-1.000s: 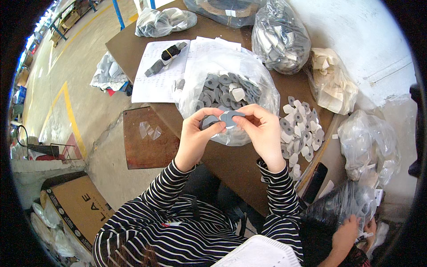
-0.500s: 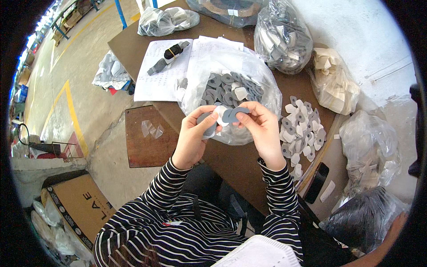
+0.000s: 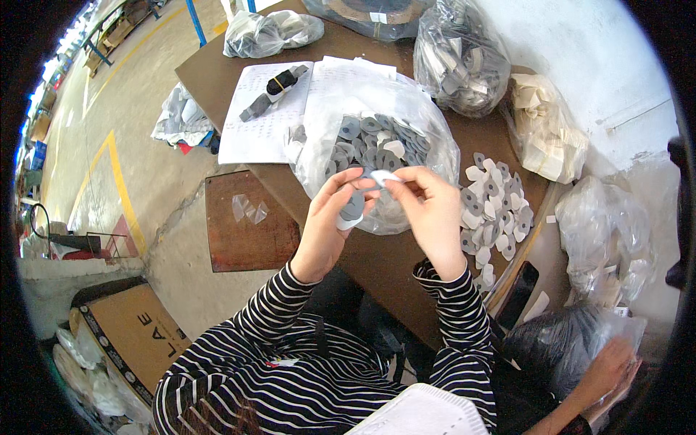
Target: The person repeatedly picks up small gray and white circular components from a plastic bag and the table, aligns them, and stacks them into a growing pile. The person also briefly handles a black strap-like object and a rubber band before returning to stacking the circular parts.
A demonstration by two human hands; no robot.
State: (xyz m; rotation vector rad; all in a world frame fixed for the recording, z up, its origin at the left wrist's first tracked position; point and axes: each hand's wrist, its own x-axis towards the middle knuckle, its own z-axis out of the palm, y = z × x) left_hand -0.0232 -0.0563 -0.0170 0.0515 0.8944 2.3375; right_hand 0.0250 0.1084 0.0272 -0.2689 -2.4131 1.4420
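Note:
My left hand is closed on a grey pad with a hole, and white backing shows at its lower edge. My right hand pinches a small white piece between thumb and fingers, close to the left fingertips. Both hands are raised over the near rim of an open clear plastic bag. Inside the bag lie many grey and white pads. To the right of my right hand, a loose pile of similar pads is spread on the brown table.
An open notebook carries a banded dark bundle. Filled bags stand along the back and right. A phone lies near the right edge. Another person's hand is at a black plastic bag. A brown board is left.
My hands have turned the pads, and the right fingers now pinch a white piece, where a grey pad showed before. Another person's hand has come in at the black bag, lower right.

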